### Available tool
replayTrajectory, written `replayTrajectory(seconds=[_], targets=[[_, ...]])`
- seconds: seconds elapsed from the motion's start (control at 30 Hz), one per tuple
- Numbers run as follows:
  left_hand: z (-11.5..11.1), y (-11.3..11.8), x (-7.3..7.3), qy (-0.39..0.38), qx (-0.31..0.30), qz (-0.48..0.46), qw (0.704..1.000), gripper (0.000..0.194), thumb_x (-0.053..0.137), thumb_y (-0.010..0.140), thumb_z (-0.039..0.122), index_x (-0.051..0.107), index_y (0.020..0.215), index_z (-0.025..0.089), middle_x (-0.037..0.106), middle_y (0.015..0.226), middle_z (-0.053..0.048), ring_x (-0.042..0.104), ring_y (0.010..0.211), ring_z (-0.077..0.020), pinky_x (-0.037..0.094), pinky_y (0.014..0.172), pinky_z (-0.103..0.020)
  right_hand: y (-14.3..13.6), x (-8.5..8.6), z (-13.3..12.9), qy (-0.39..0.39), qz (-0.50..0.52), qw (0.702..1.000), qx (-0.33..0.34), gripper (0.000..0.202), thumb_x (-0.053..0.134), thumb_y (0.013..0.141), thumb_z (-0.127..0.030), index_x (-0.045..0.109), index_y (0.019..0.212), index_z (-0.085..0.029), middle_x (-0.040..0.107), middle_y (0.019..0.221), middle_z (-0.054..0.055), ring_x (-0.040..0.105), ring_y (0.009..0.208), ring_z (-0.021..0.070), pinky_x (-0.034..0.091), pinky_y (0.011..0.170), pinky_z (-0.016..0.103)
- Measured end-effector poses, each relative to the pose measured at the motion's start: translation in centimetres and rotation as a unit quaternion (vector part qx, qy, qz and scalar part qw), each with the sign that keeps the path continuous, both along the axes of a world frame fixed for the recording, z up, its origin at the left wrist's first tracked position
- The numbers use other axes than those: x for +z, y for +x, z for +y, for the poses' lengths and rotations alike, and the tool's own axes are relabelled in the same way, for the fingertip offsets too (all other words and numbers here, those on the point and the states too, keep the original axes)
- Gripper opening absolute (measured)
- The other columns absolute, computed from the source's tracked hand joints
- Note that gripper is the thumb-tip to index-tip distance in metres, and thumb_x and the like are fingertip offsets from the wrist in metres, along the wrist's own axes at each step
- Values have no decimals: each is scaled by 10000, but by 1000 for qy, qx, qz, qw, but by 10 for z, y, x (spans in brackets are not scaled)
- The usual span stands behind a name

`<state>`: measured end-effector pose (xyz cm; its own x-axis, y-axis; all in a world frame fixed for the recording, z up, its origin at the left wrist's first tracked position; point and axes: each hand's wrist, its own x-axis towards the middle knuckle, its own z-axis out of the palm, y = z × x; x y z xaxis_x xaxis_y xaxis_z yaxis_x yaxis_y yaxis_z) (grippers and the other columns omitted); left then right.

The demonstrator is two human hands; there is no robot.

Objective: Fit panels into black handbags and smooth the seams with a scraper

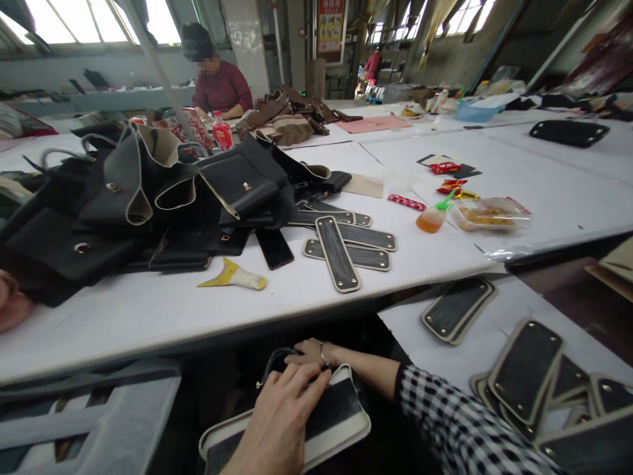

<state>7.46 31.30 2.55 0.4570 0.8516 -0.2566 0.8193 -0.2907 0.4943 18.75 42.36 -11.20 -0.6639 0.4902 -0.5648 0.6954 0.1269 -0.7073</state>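
While both hands work below the table edge at six o'clock, the left hand (279, 415) lies flat, fingers loosely spread, pressing on a black panel with a cream border (341, 422). At its twelve o'clock the right hand (309, 353), in a checked sleeve (455, 422), curls its fingers over the panel's far edge. On the white table (148, 310), black strips (346, 247) lie at twelve o'clock, a heap of black bags (148, 198) at ten.
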Motion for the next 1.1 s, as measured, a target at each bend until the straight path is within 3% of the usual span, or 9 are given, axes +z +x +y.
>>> replayTrajectory(seconds=[0.1,0.2,0.4,0.63,0.73,0.83,0.93,1.0,1.1], targets=[[-1,0,-1,-1,6,-3,1000,707,481,740,68,445,1404,308,556,1360,-22,507,1144,-251,410,905,-401,16,12,14,18,31,999,-37,308,528,961,-396,671,984,-125,680,852,37,650,798,188,523,735,332],[-3,-1,-1,10,2,-10,1000,699,463,741,57,443,1392,310,554,1357,-14,512,1128,-246,395,905,-410,45,44,20,21,79,996,-37,319,532,923,-358,720,918,-101,666,704,32,629,681,177,484,618,261],[-5,-1,1,25,-9,-6,1000,693,459,725,55,431,1383,268,549,1354,-36,506,1109,-253,394,899,-403,84,109,9,36,156,987,28,222,637,816,-329,781,784,-163,674,800,42,626,764,169,464,689,234],[-10,5,1,49,-19,22,998,640,429,756,55,432,1379,202,543,1358,-82,520,1077,-286,433,868,-470,76,123,-3,89,130,982,104,234,578,876,-309,783,828,-206,649,818,43,593,778,170,414,718,265],[-10,1,4,34,-5,-23,999,598,461,748,69,512,1319,239,578,1313,-59,544,1078,-265,457,854,-429,74,127,-6,105,109,980,129,255,540,885,-281,775,846,-190,656,831,61,598,816,190,413,756,285],[-8,-21,12,9,67,-127,990,579,439,727,33,625,1207,299,627,1244,7,564,1097,-195,453,923,-330,69,131,-3,103,86,978,159,275,520,879,-266,768,808,-171,680,878,71,610,840,203,428,778,289],[-8,-64,12,-18,208,-229,951,543,441,784,82,605,1268,263,615,1288,0,547,1172,-167,383,1037,-266,53,131,5,72,61,977,193,392,418,953,-371,768,896,-204,707,924,33,625,845,204,450,796,281],[-12,-97,-3,-72,308,-264,911,426,470,879,292,593,1281,225,617,1301,-27,550,1184,-196,388,1039,-280,36,127,10,44,33,979,197,477,325,988,-465,742,1044,-241,715,981,9,631,901,211,452,840,283],[-22,-131,-48,-167,402,-257,863,621,335,910,574,621,1202,106,672,1179,-137,616,1080,-275,478,919,-372,8,114,7,27,-10,982,184,599,230,992,-559,716,1124,-234,711,1063,33,637,974,227,446,882,300]])
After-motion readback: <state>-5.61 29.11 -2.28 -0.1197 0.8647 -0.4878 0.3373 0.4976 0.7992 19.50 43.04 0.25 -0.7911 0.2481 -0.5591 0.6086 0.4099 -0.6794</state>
